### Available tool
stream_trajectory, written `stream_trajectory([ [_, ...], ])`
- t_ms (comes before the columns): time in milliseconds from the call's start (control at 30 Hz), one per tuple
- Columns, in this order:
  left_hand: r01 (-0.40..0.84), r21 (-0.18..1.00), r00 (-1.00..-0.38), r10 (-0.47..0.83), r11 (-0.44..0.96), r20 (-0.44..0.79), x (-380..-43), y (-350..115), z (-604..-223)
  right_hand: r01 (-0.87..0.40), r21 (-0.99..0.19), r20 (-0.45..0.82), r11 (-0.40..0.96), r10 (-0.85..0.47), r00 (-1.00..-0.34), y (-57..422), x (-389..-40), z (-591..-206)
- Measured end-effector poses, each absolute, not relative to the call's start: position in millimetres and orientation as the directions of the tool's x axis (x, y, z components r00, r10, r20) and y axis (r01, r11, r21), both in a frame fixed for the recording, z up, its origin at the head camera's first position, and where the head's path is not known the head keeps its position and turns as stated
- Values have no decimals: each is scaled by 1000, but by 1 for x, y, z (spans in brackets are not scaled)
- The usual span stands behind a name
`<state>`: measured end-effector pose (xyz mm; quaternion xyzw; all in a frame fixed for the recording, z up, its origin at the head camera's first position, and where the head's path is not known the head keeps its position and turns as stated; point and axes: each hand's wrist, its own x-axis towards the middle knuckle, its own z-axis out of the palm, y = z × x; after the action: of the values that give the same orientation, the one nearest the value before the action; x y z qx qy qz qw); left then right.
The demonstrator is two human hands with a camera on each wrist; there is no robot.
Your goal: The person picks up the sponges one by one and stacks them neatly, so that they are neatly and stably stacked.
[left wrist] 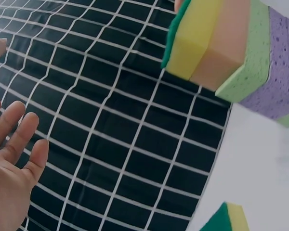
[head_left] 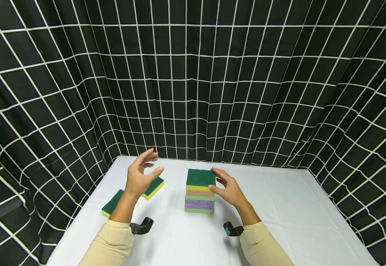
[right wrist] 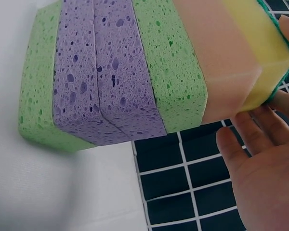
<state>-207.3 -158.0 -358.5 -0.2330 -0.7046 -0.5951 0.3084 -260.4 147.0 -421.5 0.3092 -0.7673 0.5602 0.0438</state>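
A stack of sponges [head_left: 199, 199] stands on the table in the middle of the head view. On top lies a yellow sponge with a dark green scouring face [head_left: 201, 177]; beneath it come a peach sponge [right wrist: 216, 62], a light green one [right wrist: 171, 67], two purple ones [right wrist: 106, 72] and another light green one [right wrist: 38, 82]. My right hand [head_left: 227, 188] rests against the top sponge's right side, thumb at the front corner and fingers toward the back. My left hand [head_left: 141, 177] is raised left of the stack, holding nothing, its fingers loosely bent and thumb apart.
Below and beside my left hand lies a yellow sponge with a green face [head_left: 153, 187]. Another green-and-yellow sponge [head_left: 113, 202] lies farther left, partly behind the left forearm. A white cloth covers the table [head_left: 279, 207]. Black curtains with a white grid [head_left: 193, 92] surround its back and sides.
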Motion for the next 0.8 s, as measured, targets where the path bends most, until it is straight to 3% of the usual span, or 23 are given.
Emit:
stream_trajectory([
  [533,718,650,-620,-195,250,760,-196,-202,-372,-506,-845,398,173,-427,-812,146,-260,-422],
  [800,667,691,-639,-262,278,723,-191,-219,-382,-515,-840,409,171,-424,-808,146,-260,-422],
])
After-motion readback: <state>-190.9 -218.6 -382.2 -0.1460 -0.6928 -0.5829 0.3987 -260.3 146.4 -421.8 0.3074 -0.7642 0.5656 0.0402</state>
